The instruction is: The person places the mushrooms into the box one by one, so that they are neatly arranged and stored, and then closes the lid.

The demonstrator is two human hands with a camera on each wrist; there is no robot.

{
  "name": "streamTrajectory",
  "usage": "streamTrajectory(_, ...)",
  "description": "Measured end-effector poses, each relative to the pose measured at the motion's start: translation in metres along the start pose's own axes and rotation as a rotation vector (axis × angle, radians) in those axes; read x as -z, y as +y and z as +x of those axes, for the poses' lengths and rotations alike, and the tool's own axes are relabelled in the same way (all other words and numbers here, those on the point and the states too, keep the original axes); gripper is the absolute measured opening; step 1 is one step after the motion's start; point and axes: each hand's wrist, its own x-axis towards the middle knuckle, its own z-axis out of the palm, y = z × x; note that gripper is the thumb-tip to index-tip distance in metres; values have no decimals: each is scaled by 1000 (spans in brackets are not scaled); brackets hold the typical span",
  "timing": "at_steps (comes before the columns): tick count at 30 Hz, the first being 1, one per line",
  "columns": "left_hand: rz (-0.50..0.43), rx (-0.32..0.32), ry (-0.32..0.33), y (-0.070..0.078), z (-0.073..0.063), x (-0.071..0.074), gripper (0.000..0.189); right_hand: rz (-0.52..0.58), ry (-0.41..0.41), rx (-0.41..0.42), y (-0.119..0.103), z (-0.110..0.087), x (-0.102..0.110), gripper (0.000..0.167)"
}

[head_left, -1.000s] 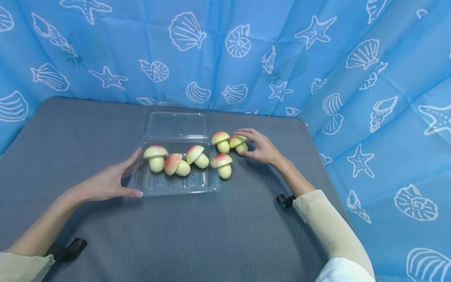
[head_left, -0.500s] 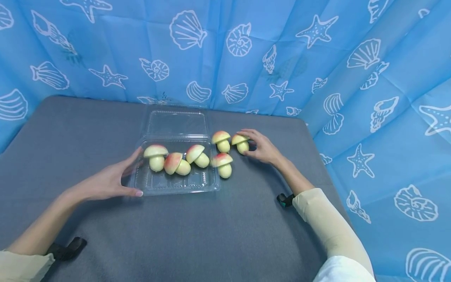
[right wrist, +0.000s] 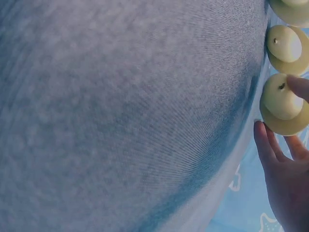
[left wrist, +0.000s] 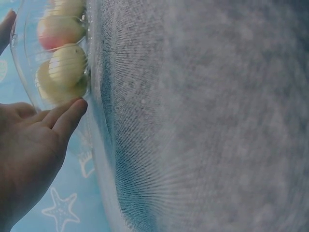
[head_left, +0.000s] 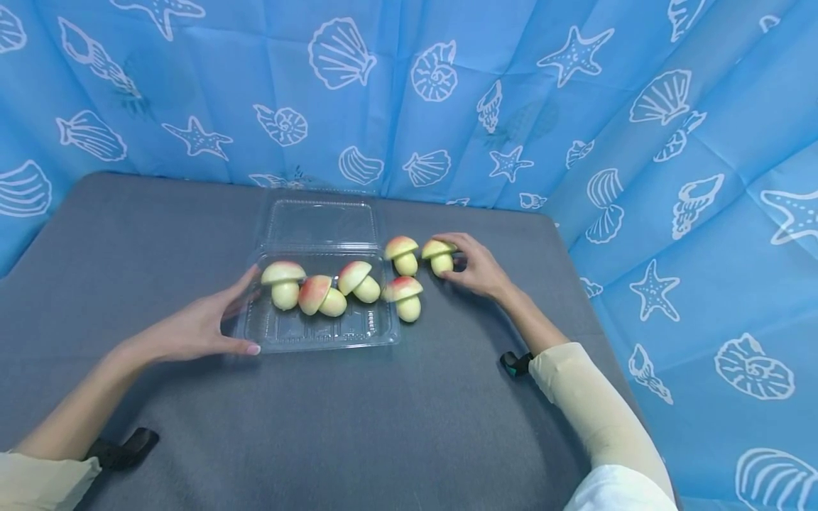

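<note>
"Mushroom-shaped piece [head_left: 439,257]: where is it?"

"Rightmost of the group, pinched by the person's right grip [head_left: 476,266], thumb on the stem, fingers at the cap. Whether it bears on the desk [head_left: 409,419], I can't tell."

"And the other pieces?"

"Three lie in a loose row inside the clear container [head_left: 307,335]. Two more are outside, by its right side: the far piece [head_left: 402,257], between the container and the pinched one, and the near piece [head_left: 402,299], whose cap overlaps the rim in the head view. Touching or not, I can't say."

"What about the left grip [head_left: 201,328]?"

"Fingers straight, thumb spread, resting against the container's left end without clutching it."

"The lid [head_left: 322,221]?"

"Folded back, away from the person, toward the blue shell-patterned curtain [head_left: 224,85]."
</note>
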Motion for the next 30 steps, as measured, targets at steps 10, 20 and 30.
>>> streamTrajectory(10,-20,5,-7,2,1,1,126,21,87,46,-6,-4,6,68)
streamTrajectory(20,-22,0,-9,1,0,1,126,19,130,80,-14,-8,7,71)
streamTrajectory(30,-29,10,-16,2,0,1,126,13,120,157,-57,-12,12,66)
